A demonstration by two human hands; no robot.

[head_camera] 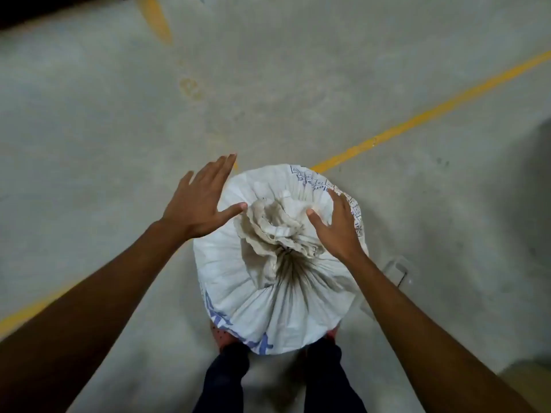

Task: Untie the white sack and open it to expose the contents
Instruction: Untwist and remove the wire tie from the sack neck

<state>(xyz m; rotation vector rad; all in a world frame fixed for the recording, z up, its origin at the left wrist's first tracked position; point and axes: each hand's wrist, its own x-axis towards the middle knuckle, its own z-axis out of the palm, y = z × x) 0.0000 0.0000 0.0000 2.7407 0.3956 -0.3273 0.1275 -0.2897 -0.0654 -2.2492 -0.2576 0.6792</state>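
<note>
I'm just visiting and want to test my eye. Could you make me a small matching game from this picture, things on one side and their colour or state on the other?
Things:
1. sack
2. floor line
3. left hand
4. trousers

Descriptions:
A. yellow
B. dark
C. white, neck bunched shut
D. open, fingers spread

Pairs: 1-C, 2-A, 3-D, 4-B
</note>
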